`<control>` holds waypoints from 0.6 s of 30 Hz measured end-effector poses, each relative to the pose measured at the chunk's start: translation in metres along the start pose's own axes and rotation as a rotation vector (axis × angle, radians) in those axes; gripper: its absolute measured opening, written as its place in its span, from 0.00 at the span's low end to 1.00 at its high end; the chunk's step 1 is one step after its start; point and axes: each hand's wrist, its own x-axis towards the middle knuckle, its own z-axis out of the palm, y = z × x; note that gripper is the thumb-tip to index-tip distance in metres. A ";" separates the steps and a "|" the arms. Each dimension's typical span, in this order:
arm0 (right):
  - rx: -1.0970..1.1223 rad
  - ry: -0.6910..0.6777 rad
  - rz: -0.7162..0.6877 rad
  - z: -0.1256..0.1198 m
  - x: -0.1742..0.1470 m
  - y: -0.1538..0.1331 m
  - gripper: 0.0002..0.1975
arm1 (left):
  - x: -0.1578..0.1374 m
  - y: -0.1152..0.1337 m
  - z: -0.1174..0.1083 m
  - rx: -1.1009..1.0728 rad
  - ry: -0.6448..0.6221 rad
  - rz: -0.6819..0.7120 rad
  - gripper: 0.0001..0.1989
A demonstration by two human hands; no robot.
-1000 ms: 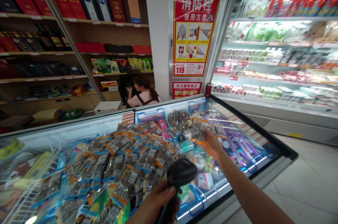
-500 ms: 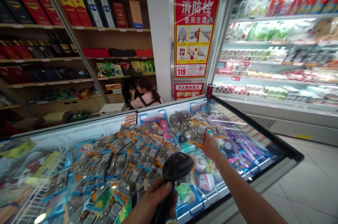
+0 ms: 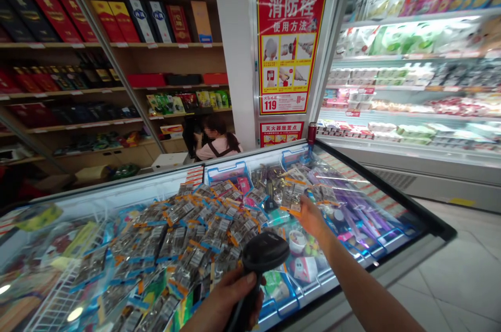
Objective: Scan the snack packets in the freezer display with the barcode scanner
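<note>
My left hand [image 3: 230, 293] is wrapped round the handle of a black handheld barcode scanner [image 3: 265, 252], whose head points away and to the right. My right hand [image 3: 313, 220] reaches out above the chest freezer, fingers closed on the near right edge of a small clear packet [image 3: 291, 197] with orange edges and dark contents. Its print is too small to read. Between and left of my hands, a heap of similar packets [image 3: 188, 227] with orange or blue edges and barcode labels covers the freezer's glass top.
The black freezer rim [image 3: 391, 186] runs along the right. Under the glass lie purple packages [image 3: 360, 212] and tubs [image 3: 297, 242]. A dark red can [image 3: 312, 132] stands at the far corner. Behind the freezer is a person [image 3: 219, 141]; a lit refrigerated shelf [image 3: 407, 86] stands at right.
The view has shifted slightly. My right hand and the packet sit a little lower and closer in. The scanner stays in my left hand, its head slightly lower in view.
</note>
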 end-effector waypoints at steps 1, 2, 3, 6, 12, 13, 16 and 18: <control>-0.024 -0.022 -0.038 -0.001 0.004 0.005 0.16 | 0.000 0.000 0.000 -0.001 0.012 0.002 0.18; -0.053 -0.038 -0.078 -0.003 0.007 0.010 0.17 | -0.001 -0.001 0.000 -0.002 0.023 0.004 0.18; -0.090 -0.043 -0.118 -0.006 0.011 0.017 0.17 | -0.001 -0.001 -0.001 -0.001 0.030 0.006 0.17; -0.232 -0.002 -0.220 -0.022 0.016 0.041 0.13 | -0.001 -0.003 -0.003 0.016 0.028 0.030 0.17; -0.414 -0.003 -0.277 -0.058 -0.017 0.109 0.06 | -0.007 -0.007 -0.004 0.090 0.046 0.033 0.17; -0.423 -0.009 -0.267 -0.060 -0.024 0.117 0.06 | -0.007 -0.007 -0.003 0.096 0.061 0.023 0.17; -0.407 0.004 -0.221 -0.062 -0.033 0.127 0.06 | -0.006 -0.008 0.000 0.091 0.088 -0.004 0.18; -0.365 0.034 -0.171 -0.062 -0.027 0.122 0.06 | -0.004 -0.008 0.002 0.093 0.063 -0.018 0.19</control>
